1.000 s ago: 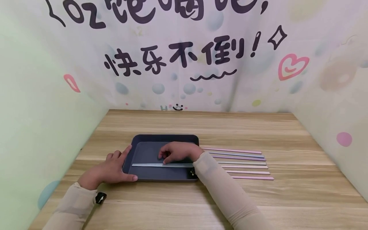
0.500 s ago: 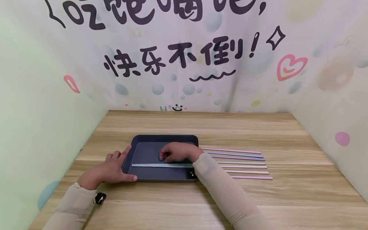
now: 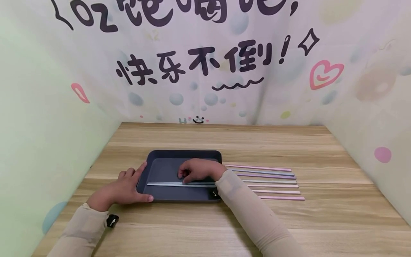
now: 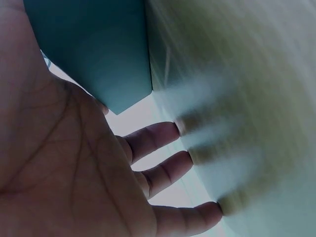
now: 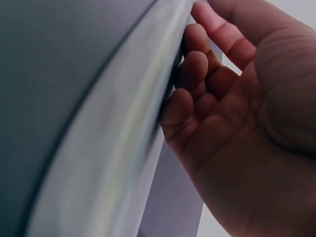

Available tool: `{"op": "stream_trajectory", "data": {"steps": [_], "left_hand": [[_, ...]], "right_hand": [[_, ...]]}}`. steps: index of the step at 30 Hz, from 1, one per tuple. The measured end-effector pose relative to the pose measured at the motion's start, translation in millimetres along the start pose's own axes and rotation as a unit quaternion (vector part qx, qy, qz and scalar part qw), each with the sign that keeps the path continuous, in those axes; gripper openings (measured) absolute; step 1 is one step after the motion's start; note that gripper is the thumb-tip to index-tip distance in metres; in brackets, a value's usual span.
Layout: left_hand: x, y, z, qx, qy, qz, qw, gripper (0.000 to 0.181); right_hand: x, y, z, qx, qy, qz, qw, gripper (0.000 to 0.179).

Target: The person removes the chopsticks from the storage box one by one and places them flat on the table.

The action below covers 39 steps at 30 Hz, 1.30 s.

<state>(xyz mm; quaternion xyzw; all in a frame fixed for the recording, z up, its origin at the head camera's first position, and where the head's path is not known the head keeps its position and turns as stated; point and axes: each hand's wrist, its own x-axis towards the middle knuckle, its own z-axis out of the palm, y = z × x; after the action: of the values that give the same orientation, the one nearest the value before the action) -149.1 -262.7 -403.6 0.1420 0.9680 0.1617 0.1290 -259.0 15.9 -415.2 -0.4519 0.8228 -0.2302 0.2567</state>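
Note:
A dark grey rectangular tray (image 3: 184, 195) lies on the wooden table. Inside it, two pale blue chopsticks (image 3: 165, 184) run lengthwise, close together; the right wrist hides their right ends. My left hand (image 3: 126, 187) rests against the tray's left end with fingers spread, its thumb by the front corner. Three of its fingertips (image 4: 170, 170) reach down to the tabletop in the left wrist view. Over the tray, my right hand (image 3: 199, 169) pinches a chopstick between thumb and index finger. Its other fingers (image 5: 190, 69) are curled beside the pale sticks in the right wrist view.
Several pink, blue, purple, green and whitish chopsticks (image 3: 279, 186) lie roughly parallel on the table (image 3: 250, 142), right of the tray. The right forearm covers part of them. Pale printed cloth walls (image 3: 199, 103) stand at the back and both sides.
The right thumb lifts slightly off the chopsticks half a second ago and is back down on them now. The two sticks lie slightly further apart toward the right. The left hand stays put.

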Motion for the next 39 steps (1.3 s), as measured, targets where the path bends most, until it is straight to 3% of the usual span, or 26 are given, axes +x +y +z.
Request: {"op": "stream_trajectory", "data": {"steps": [28, 39], "left_hand": [[0.6, 1.4, -0.6, 0.007, 0.0, -0.004, 1.0, 0.126], [0.7, 2.5, -0.9, 0.006, -0.003, -0.01, 0.9999, 0.126]], "right_hand": [[0.9, -1.2, 0.1, -0.006, 0.004, 0.004, 1.0, 0.011], [1.9, -1.6, -0.3, -0.035, 0.008, 0.013, 0.9993, 0.011]]}}
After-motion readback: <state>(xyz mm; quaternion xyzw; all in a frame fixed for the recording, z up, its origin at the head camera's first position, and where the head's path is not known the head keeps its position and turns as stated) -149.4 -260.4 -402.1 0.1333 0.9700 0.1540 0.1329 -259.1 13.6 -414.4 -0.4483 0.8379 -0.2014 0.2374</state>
